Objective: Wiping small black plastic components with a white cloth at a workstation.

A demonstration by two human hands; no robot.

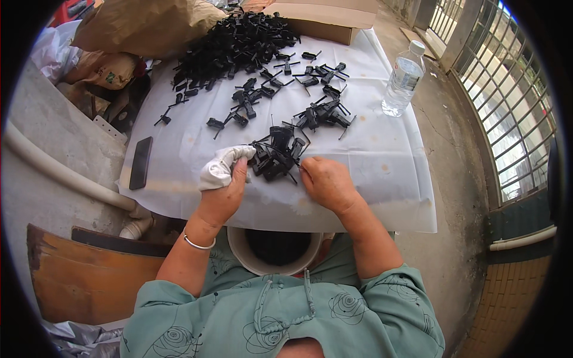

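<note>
A white cloth [218,169] covers the fingers of my left hand [223,200], and its bare thumb presses along the cloth's side. Directly beyond lies a small heap of black plastic parts [278,156] with thin stems, touching the cloth. From the heap's right side, my right hand [329,184] pinches with curled fingers at the thin stem of one black part. The fingertips partly hide that grip. What the cloth-covered fingers hold under the cloth, if anything, is hidden.
More black parts lie scattered up the white-covered table [370,179] to a large pile [239,45]. A water bottle [404,77] stands at the right edge, a phone [141,163] lies at left. Behind are a paper bag [143,27] and carton [325,27]; below, a bucket [239,247].
</note>
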